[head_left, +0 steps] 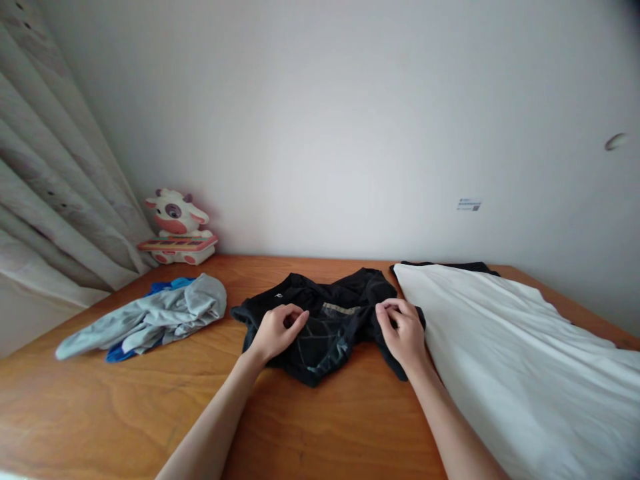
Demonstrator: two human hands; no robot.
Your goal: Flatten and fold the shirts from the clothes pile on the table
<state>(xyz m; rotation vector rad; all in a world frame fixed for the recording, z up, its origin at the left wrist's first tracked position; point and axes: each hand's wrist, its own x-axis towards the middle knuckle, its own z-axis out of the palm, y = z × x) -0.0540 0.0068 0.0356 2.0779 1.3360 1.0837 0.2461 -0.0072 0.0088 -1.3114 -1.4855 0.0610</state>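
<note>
A crumpled black garment with a grey print and a small white logo lies on the wooden table. Over its left part is my left hand, fingers curled and the thumb near the index finger, closed on the black cloth. My right hand is pinched at the garment's right part, with dark cloth under its fingers. The fingertips of both hands partly hide where they meet the fabric.
White cloth lies spread at the right, over a black piece. Grey cloth and blue cloth are bunched at the left. A cow toy stands at the back left beside a curtain. The wall is behind.
</note>
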